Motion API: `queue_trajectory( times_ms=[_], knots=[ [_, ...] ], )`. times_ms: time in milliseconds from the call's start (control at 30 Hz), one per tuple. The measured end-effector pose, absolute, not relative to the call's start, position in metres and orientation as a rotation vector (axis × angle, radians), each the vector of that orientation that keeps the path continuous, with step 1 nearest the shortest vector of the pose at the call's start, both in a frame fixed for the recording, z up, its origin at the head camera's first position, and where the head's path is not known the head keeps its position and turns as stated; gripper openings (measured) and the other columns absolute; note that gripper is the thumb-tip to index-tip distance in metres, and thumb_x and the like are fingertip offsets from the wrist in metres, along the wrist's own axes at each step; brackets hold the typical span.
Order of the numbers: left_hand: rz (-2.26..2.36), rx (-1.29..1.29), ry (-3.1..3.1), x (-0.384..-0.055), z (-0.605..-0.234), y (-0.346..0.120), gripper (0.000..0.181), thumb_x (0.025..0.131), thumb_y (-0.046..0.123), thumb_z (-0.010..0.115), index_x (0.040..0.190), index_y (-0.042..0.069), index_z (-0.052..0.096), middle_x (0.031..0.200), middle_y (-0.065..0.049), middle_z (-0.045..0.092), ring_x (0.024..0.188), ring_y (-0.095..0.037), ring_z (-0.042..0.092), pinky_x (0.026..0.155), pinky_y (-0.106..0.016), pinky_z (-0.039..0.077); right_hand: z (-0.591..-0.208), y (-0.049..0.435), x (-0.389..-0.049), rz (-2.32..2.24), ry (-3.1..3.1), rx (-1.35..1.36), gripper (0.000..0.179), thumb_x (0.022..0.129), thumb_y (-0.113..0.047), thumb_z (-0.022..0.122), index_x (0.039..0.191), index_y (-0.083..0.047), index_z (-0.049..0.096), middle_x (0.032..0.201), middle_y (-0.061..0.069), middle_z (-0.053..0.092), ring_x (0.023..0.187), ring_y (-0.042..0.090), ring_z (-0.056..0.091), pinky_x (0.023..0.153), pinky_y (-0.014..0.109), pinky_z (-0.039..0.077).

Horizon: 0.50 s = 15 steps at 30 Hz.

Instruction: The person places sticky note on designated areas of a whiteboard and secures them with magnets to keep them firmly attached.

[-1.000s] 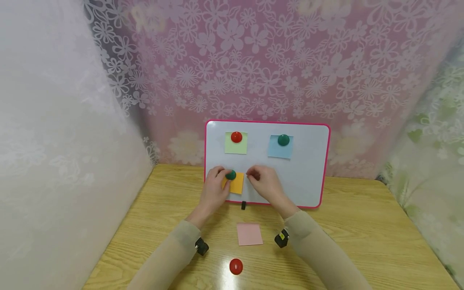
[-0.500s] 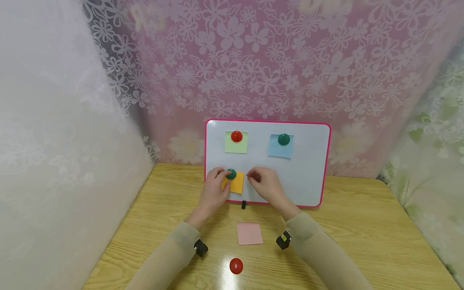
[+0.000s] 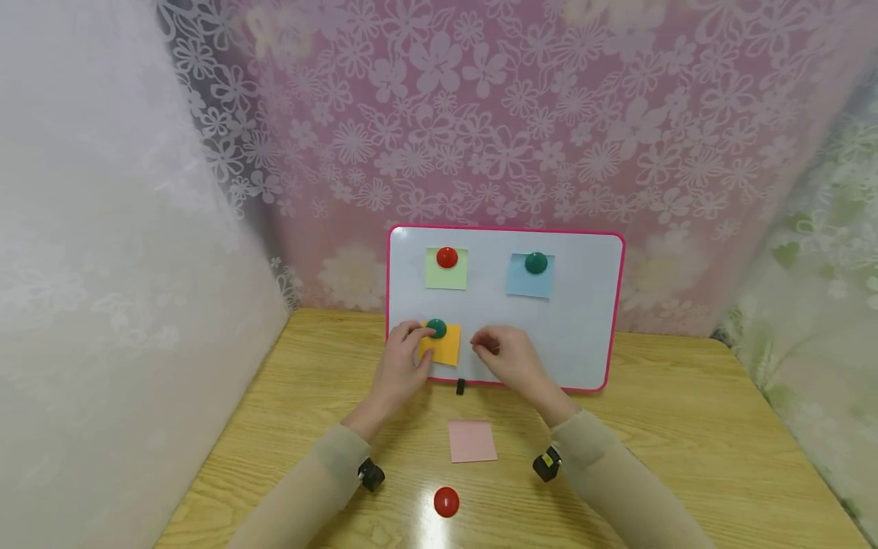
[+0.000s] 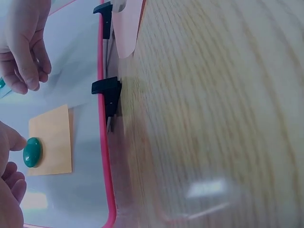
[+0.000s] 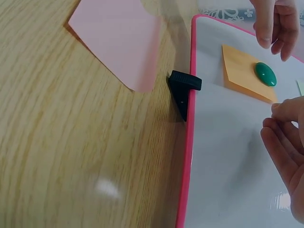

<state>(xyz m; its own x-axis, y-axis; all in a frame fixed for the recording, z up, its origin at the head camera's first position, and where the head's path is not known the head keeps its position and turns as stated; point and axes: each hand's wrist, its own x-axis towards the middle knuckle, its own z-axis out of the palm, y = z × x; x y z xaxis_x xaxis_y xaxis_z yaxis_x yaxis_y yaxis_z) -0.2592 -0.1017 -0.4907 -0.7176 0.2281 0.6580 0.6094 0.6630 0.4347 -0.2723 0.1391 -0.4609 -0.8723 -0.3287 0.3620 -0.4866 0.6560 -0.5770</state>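
A green magnet (image 3: 436, 329) sits over the upper part of an orange sticky note (image 3: 446, 347) on the lower left of the whiteboard (image 3: 576, 305). My left hand (image 3: 401, 362) is beside them, its fingers relaxed; the right wrist view shows a gap between its fingertips and the magnet (image 5: 265, 74). To the right of the note, my right hand (image 3: 511, 362) hovers in front of the board with loosely bent fingers, holding nothing. Its fingertips are near the note's edge in the right wrist view.
Higher on the board, a red magnet (image 3: 447, 258) holds a green note (image 3: 446, 279) and another green magnet (image 3: 536, 263) a blue note (image 3: 530, 284). A pink note (image 3: 472, 441) and a red magnet (image 3: 447, 502) lie on the table. Black clip-like feet (image 4: 108, 92) support the board's lower edge.
My left fingers have eased back from the green magnet, which stays on the orange note. My right hand has shifted slightly right and down.
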Motion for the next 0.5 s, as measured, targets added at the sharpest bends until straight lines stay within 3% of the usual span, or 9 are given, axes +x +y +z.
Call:
queue_trajectory(
  times_ms=[500],
  knots=[
    [-0.897,-0.702,-2.312,-0.248,-0.487,-0.104,0.030,0.089,0.000,0.085,0.118,-0.001,0.075,0.117,-0.012,0.064,0.108,-0.029,0.060,0.097,-0.041,0.056,-0.468,0.144,-0.263,1.009,-2.684,0.702,0.008,0.097,-0.007,0.080,0.105,-0.008,0.080,0.100,0.000,0.078,0.087,0.015,0.073,0.082,0.036,0.063]
  ],
)
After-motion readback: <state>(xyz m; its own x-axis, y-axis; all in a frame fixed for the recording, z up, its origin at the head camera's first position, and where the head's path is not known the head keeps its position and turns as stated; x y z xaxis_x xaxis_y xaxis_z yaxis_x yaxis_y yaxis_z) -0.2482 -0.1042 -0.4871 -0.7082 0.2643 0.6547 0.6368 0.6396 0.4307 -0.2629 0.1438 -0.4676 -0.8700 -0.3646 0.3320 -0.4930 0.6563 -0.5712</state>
